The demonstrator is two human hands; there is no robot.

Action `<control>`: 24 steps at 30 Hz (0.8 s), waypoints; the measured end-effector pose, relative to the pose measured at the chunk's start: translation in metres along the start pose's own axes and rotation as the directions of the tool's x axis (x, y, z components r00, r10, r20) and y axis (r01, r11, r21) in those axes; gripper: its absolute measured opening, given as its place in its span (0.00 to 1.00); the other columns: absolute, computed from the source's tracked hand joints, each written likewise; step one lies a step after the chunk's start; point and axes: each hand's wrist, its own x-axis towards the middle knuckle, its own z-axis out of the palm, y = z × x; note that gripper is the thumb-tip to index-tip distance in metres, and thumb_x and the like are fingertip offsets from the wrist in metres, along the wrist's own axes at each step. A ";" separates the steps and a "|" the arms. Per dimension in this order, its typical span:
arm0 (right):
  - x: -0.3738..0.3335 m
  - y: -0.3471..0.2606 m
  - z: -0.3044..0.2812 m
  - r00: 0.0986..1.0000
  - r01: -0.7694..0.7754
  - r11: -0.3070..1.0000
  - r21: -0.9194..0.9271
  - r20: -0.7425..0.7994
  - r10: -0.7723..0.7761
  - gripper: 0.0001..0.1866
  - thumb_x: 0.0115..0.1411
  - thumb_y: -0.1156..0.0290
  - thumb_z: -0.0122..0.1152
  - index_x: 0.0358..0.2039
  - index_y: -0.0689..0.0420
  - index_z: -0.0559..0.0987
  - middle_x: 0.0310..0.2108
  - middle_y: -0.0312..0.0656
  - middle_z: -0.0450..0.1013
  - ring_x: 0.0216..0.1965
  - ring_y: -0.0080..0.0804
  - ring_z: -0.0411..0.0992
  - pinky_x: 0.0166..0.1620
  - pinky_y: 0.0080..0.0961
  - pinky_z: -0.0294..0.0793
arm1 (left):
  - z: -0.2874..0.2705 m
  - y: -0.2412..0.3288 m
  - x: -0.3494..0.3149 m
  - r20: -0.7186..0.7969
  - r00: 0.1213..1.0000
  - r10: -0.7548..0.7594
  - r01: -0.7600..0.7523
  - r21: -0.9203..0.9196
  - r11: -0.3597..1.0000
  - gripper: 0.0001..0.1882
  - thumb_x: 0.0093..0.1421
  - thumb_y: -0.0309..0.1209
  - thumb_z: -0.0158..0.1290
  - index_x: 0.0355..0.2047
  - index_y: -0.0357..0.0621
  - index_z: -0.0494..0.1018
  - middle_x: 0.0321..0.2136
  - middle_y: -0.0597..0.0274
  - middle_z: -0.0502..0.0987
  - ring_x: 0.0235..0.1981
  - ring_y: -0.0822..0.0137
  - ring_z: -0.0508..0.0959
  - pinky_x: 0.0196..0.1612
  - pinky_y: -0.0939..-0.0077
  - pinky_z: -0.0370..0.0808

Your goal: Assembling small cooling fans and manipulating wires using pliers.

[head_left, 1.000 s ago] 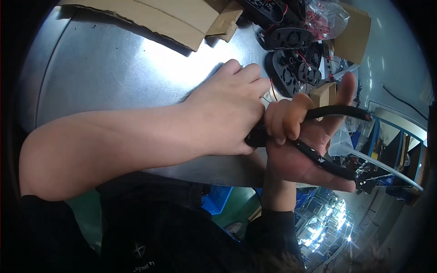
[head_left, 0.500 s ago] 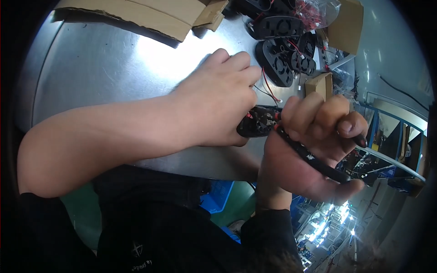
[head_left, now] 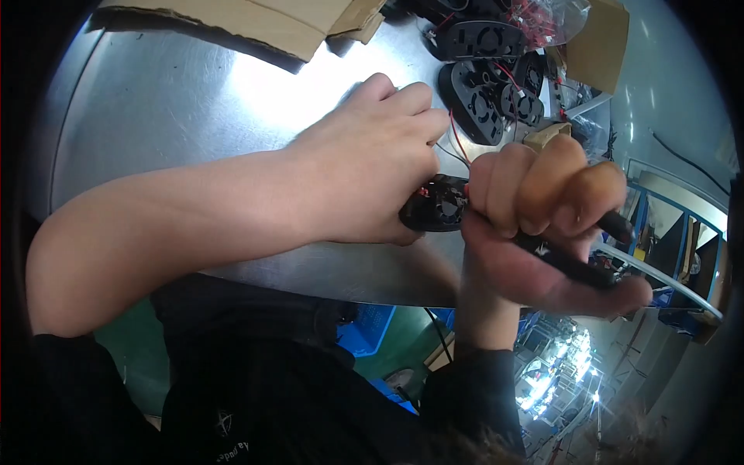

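Note:
My left hand (head_left: 372, 159) is closed around a small black plastic housing (head_left: 438, 208) with a fan-shaped pattern, holding it just above the metal table. Thin red and black wires (head_left: 460, 143) rise from behind it. To the right, my right hand (head_left: 535, 198) grips a hand tool with two black handles, like a pair of pliers (head_left: 573, 263). Its fingers wrap one handle while the thumb presses along the other. The tool's head points toward the housing, but its jaws are hidden by my fingers, so I cannot tell what they touch.
Several black fan housings (head_left: 474, 105) with wires lie at the back right, near a clear bag of red parts (head_left: 542, 23) and a small open carton (head_left: 547, 136). A large cardboard box (head_left: 256, 27) stands at the back left. Below the table edge sits a blue crate (head_left: 368, 329).
My right hand has moved slightly right and tightened, bringing the two handles closer together. The left hand still holds the housing, nearly in the same place.

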 end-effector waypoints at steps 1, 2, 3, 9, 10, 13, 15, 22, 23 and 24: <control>0.002 0.002 -0.009 1.000 0.001 1.000 0.004 0.001 -0.001 0.35 0.63 0.26 0.56 0.32 0.49 0.67 0.25 0.33 0.61 0.17 0.21 0.59 0.22 0.21 0.55 | 0.000 -0.001 0.000 0.001 1.000 -0.003 0.003 0.003 1.000 0.17 0.45 0.43 0.69 0.25 0.43 0.80 0.37 0.60 0.73 0.48 0.58 0.71 0.52 0.61 0.66; 0.003 0.007 -0.018 0.985 0.064 0.988 0.144 0.148 -0.085 0.39 0.61 0.22 0.52 0.30 0.53 0.68 0.24 0.37 0.65 0.17 0.25 0.61 0.21 0.24 0.59 | 0.000 -0.002 0.001 0.001 1.000 0.026 -0.026 -0.033 0.999 0.17 0.45 0.43 0.69 0.25 0.44 0.80 0.37 0.61 0.73 0.49 0.59 0.71 0.52 0.61 0.65; 0.005 0.010 -0.024 0.942 0.103 0.952 0.288 0.278 -0.187 0.45 0.60 0.18 0.48 0.28 0.57 0.70 0.23 0.40 0.68 0.17 0.29 0.64 0.20 0.27 0.62 | 0.001 -0.003 0.002 -0.001 0.998 0.055 -0.055 -0.068 0.996 0.17 0.45 0.44 0.69 0.26 0.44 0.80 0.37 0.62 0.74 0.49 0.59 0.71 0.53 0.61 0.65; 0.034 0.028 -0.042 0.793 -0.094 0.838 0.537 0.549 -0.263 0.37 0.69 0.32 0.54 0.29 0.60 0.77 0.22 0.44 0.72 0.14 0.29 0.65 0.17 0.22 0.61 | -0.006 -0.005 0.003 0.105 0.989 0.105 -0.096 -0.087 0.992 0.17 0.47 0.44 0.69 0.30 0.46 0.81 0.39 0.64 0.75 0.52 0.61 0.71 0.60 0.58 0.62; 0.034 0.031 -0.042 0.789 -0.118 0.797 0.592 0.543 -0.287 0.36 0.70 0.33 0.53 0.29 0.60 0.78 0.21 0.44 0.71 0.13 0.28 0.65 0.16 0.22 0.60 | -0.006 -0.005 0.004 0.110 0.989 0.100 -0.091 -0.084 0.992 0.17 0.47 0.44 0.69 0.30 0.46 0.81 0.39 0.64 0.75 0.52 0.61 0.71 0.60 0.58 0.62; 0.046 0.038 -0.052 0.724 -0.235 0.739 0.632 0.621 -0.300 0.31 0.73 0.39 0.52 0.31 0.57 0.79 0.24 0.41 0.72 0.13 0.25 0.65 0.16 0.20 0.61 | -0.007 -0.003 0.006 0.178 0.983 0.052 -0.044 -0.047 0.998 0.18 0.49 0.45 0.69 0.34 0.48 0.82 0.42 0.64 0.75 0.53 0.60 0.71 0.64 0.55 0.60; 0.052 0.041 -0.056 0.653 -0.323 0.728 0.604 0.699 -0.291 0.26 0.75 0.44 0.50 0.34 0.53 0.80 0.27 0.38 0.73 0.14 0.23 0.67 0.17 0.20 0.64 | -0.008 -0.004 0.007 0.194 0.979 0.069 -0.056 -0.073 0.996 0.19 0.52 0.46 0.68 0.38 0.48 0.82 0.44 0.63 0.75 0.54 0.60 0.70 0.66 0.55 0.59; 0.055 0.039 -0.049 0.647 -0.377 0.676 0.633 0.702 -0.297 0.30 0.78 0.46 0.45 0.27 0.54 0.82 0.23 0.40 0.73 0.12 0.24 0.63 0.15 0.20 0.63 | -0.014 -0.001 0.012 0.244 0.969 0.037 -0.012 -0.104 0.995 0.28 0.46 0.43 0.75 0.46 0.47 0.80 0.47 0.62 0.75 0.59 0.55 0.67 0.70 0.54 0.58; 0.052 0.039 -0.045 0.669 -0.369 0.687 0.626 0.692 -0.271 0.32 0.79 0.47 0.44 0.26 0.55 0.82 0.22 0.40 0.72 0.13 0.24 0.64 0.15 0.20 0.64 | -0.015 0.000 0.010 0.258 0.966 -0.001 0.021 -0.077 0.997 0.32 0.43 0.42 0.77 0.48 0.48 0.79 0.49 0.61 0.74 0.60 0.53 0.66 0.70 0.54 0.57; 0.053 0.040 -0.040 0.691 -0.361 0.698 0.618 0.680 -0.245 0.33 0.79 0.47 0.42 0.25 0.55 0.82 0.20 0.40 0.71 0.13 0.24 0.64 0.15 0.20 0.65 | -0.016 0.000 0.008 0.271 0.962 -0.038 0.053 -0.049 0.997 0.35 0.40 0.41 0.78 0.49 0.48 0.78 0.50 0.60 0.74 0.60 0.52 0.66 0.71 0.53 0.57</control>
